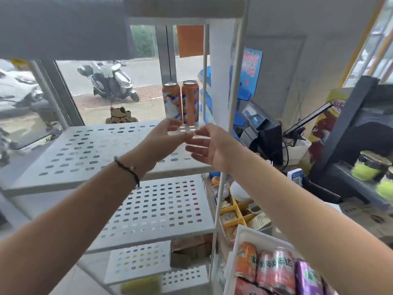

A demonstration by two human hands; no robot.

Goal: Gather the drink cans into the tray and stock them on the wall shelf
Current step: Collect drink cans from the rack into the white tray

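Two tall orange cans [181,102] stand upright side by side at the back right corner of a white perforated shelf [85,150]. My left hand [164,138] and my right hand [205,144] hover just in front of them, fingers relaxed, holding nothing. Neither hand touches the cans. At the bottom right, a white tray [242,233] holds several lying cans, orange, pink and purple [276,269]. My right forearm crosses over part of the tray.
More white perforated shelves [161,211] sit below the top one. A thin white upright post [231,116] borders the rack on the right. A yellow divided organiser [236,216], a checkout screen [255,118] and green-lidded jars [368,165] stand to the right.
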